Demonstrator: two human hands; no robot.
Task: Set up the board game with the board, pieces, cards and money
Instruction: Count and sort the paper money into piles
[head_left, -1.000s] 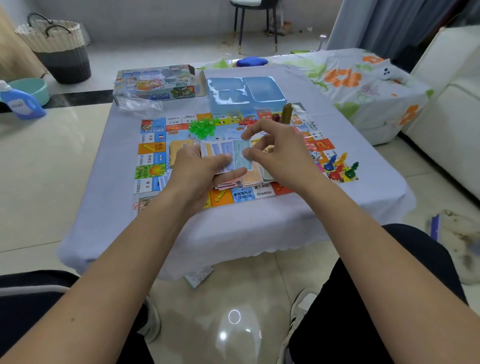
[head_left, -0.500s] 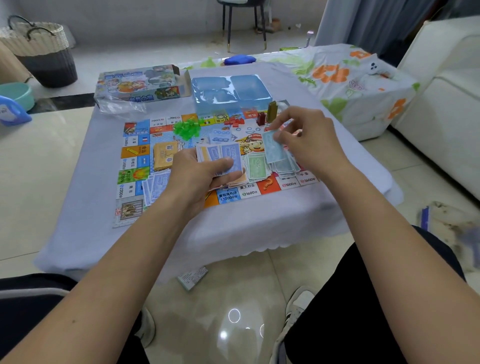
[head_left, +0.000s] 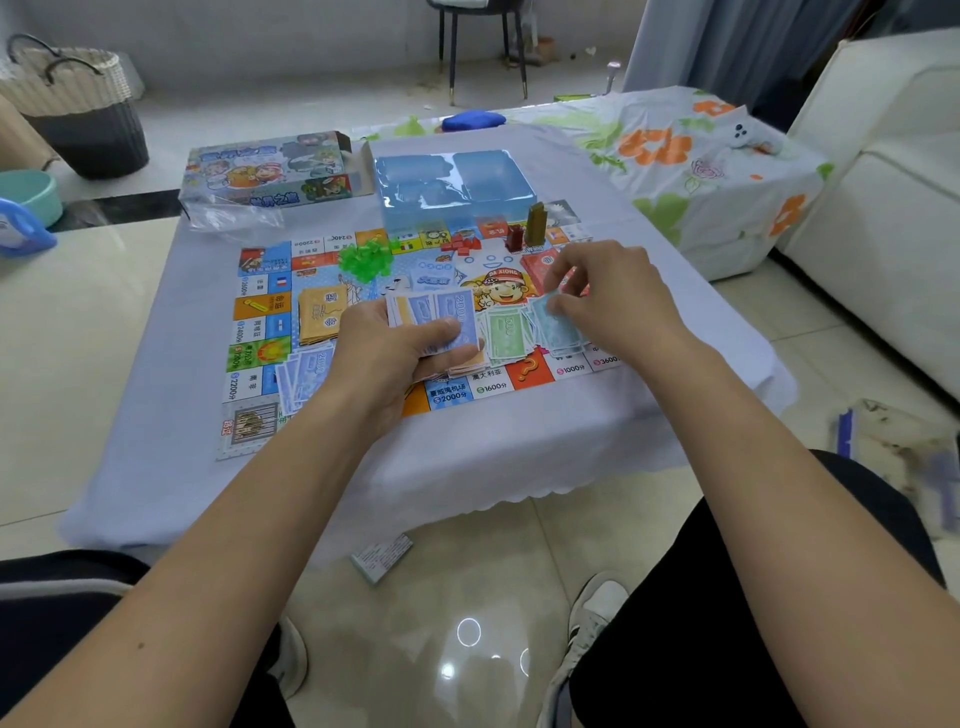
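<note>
Right hand (head_left: 618, 296): fingers (head_left: 563, 306) are pinching one teal note (head_left: 558, 325), lowering it onto its pile on the board (head_left: 260, 312), likely sorting by value. Left hand (head_left: 395, 353): fingers are clamping the unsorted money stack (head_left: 441, 317). The blue tray (head_left: 452, 192) on the tabletop (head_left: 519, 431) is sitting apparently empty.

Woven basket (head_left: 78, 104) far left on floor; teal basin (head_left: 26, 195) nearby; chair (head_left: 480, 47) behind; white sofa (head_left: 883, 208) right.
</note>
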